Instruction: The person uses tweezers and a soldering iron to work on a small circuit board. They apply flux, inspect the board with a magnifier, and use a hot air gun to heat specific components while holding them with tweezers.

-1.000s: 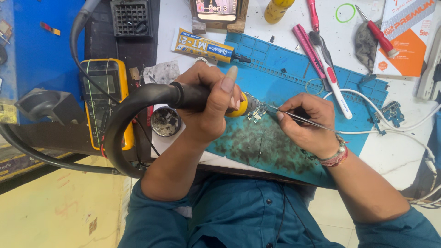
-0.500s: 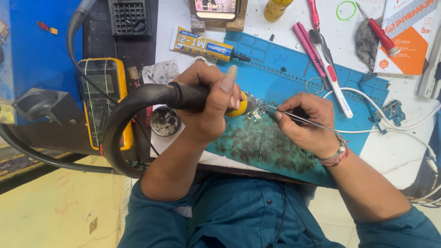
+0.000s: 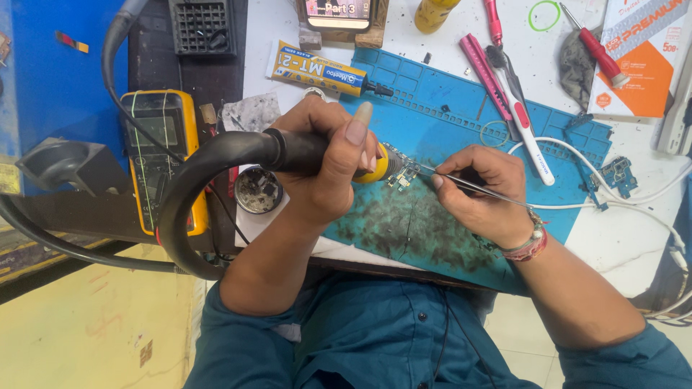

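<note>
My left hand (image 3: 324,169) grips a black tool handle (image 3: 288,150) with a thick black hose (image 3: 194,173) that loops off to the left. Its yellow front end (image 3: 380,167) points at a small circuit board (image 3: 401,175) lying on a stained blue work mat (image 3: 447,94). My right hand (image 3: 479,194) pinches thin metal tweezers (image 3: 427,171). Their tips touch the right edge of the small board. Both hands rest low over the mat and almost meet at the board.
A yellow multimeter (image 3: 160,144) and a small round tin (image 3: 257,190) sit to the left. A glue tube (image 3: 321,70) lies behind my hands. Pink tools (image 3: 486,75), a red screwdriver (image 3: 598,50), an orange box (image 3: 641,57), another small board (image 3: 616,173) and a white cable (image 3: 634,198) lie to the right.
</note>
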